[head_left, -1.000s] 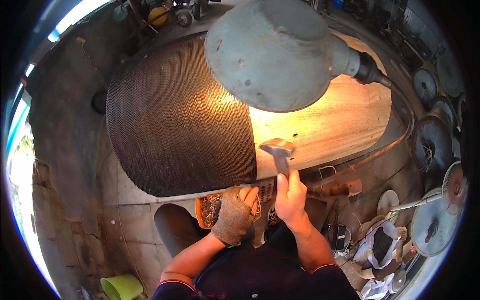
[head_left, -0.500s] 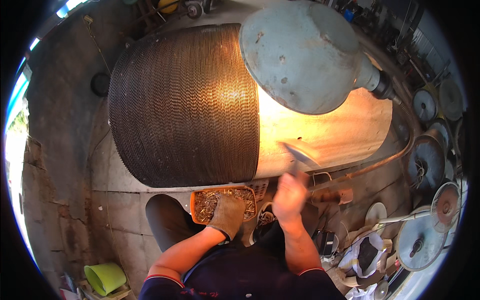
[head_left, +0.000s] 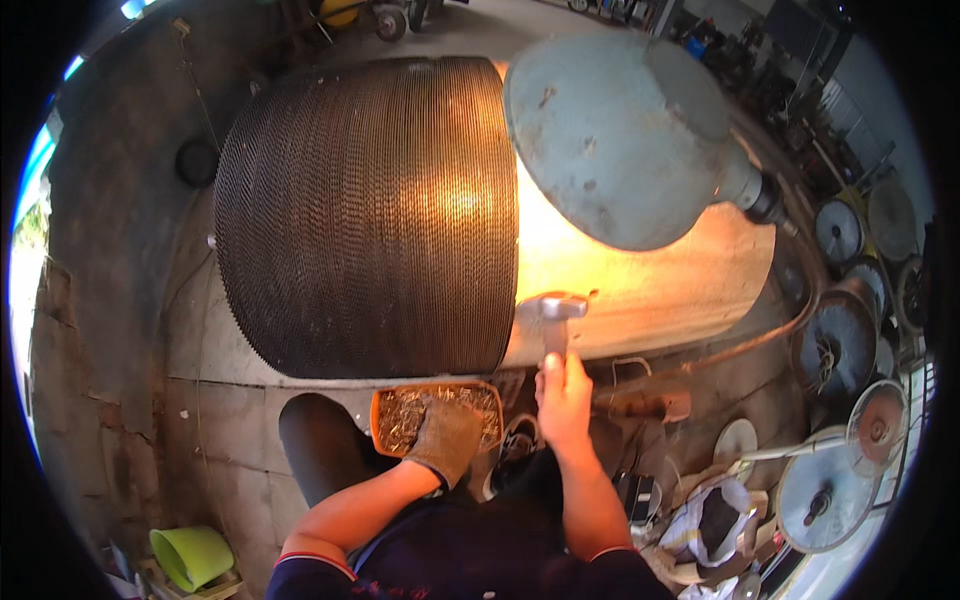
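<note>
My left hand [head_left: 447, 440], in a brown work glove, reaches into an orange tub [head_left: 378, 425] full of small metal nails [head_left: 402, 412]. Its fingertips are buried among them, so I cannot see whether they are spread or pinched. Bare, my right hand [head_left: 565, 400] is wrapped round the handle of a hammer [head_left: 564, 308]. The hammer head is over the pale, lamp-lit surface of a large drum [head_left: 640, 295], close to the edge of its dark part. Tightly packed dark ridged rows [head_left: 370, 220] cover the drum's left part.
A grey-green lamp shade [head_left: 615, 140] hangs over the drum's right part, on a bent metal arm [head_left: 740, 345]. Several discs [head_left: 825, 490] stand at the right, near a white sack [head_left: 715, 530]. A yellow-green bucket [head_left: 190, 557] sits at the lower left.
My right hand has moved slightly left, and the hammer has turned from a blurred slant to nearly upright. The left hand stays in the tub. The whole view has shifted a little.
</note>
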